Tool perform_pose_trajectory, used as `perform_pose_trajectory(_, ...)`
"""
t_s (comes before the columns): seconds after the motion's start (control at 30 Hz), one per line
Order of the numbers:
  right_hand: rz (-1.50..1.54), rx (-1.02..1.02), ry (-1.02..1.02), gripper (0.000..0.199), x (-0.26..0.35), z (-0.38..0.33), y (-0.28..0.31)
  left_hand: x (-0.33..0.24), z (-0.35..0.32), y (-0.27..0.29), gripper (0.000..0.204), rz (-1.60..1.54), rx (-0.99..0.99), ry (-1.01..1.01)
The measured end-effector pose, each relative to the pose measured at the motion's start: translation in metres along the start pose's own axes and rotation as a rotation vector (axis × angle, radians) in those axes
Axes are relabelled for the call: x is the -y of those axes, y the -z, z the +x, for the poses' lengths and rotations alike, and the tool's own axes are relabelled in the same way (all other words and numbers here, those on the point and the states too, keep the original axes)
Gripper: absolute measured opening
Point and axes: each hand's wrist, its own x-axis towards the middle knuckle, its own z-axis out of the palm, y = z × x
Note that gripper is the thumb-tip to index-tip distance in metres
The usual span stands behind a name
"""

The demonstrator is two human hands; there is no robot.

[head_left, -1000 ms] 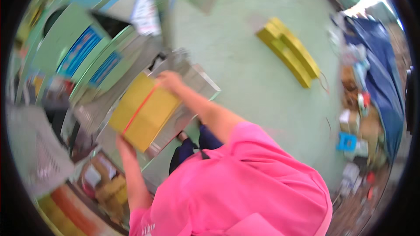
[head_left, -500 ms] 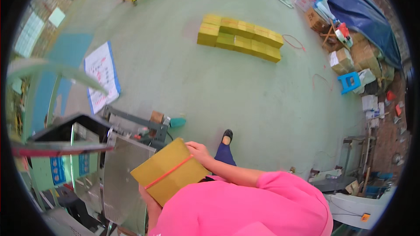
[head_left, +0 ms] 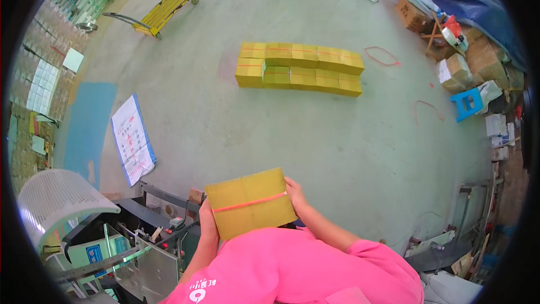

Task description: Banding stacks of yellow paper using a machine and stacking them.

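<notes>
A yellow-brown paper-wrapped bundle, bound across its middle by a red-orange strap, is held in front of my body. My left hand grips its left side, and my right hand is closed on the right edge. Farther ahead on the floor stands a block of similar strapped bundles, packed side by side in rows. At the near left of that block, the front bundles sit lower than their neighbours.
A machine with metal plates stands close on my left. Beyond it lie a white printed sack and a yellow flat trolley. Cardboard boxes, a blue stool and a blue tarp line the right side. A red strap loop lies by the block.
My body has turned away from the machine toward the floor block. The bundle has come rightward with me, in both hands, and is now more level.
</notes>
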Motion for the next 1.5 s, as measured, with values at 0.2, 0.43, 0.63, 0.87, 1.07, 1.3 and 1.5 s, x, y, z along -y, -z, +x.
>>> perform_pose_trajectory(0.2, 0.047, -0.043, 0.021, 0.025, 0.106, 0.128, 0.011, -0.029, 0.169, -0.092, 0.035, -0.010, 0.077, 0.080)
perform_pose_trajectory(0.43, 0.298, -0.188, 0.019, 0.031, 0.229, 0.281, 0.038, -0.081, 0.377, -0.250, 0.046, 0.045, 0.299, 0.238)
perform_pose_trajectory(0.63, 0.288, -0.280, 0.014, 0.032, 0.289, 0.417, 0.052, -0.090, 0.520, -0.336, 0.061, 0.132, 0.245, 0.512)
perform_pose_trajectory(0.87, 0.232, -0.336, -0.117, 0.033, 0.290, 0.606, 0.090, -0.028, 0.663, -0.384, 0.070, 0.071, 0.153, 0.639)
perform_pose_trajectory(1.07, 0.234, -0.324, -0.202, 0.037, 0.266, 0.731, 0.113, 0.034, 0.784, -0.403, 0.068, 0.053, 0.135, 0.689)
perform_pose_trajectory(1.3, -0.016, -0.261, -0.033, 0.037, 0.246, 0.888, 0.120, 0.083, 0.885, -0.397, 0.065, 0.158, 0.167, 0.340)
perform_pose_trajectory(1.5, -0.092, -0.351, -0.038, 0.047, 0.229, 0.916, 0.143, 0.107, 0.821, -0.407, 0.049, 0.148, -0.183, 0.488)
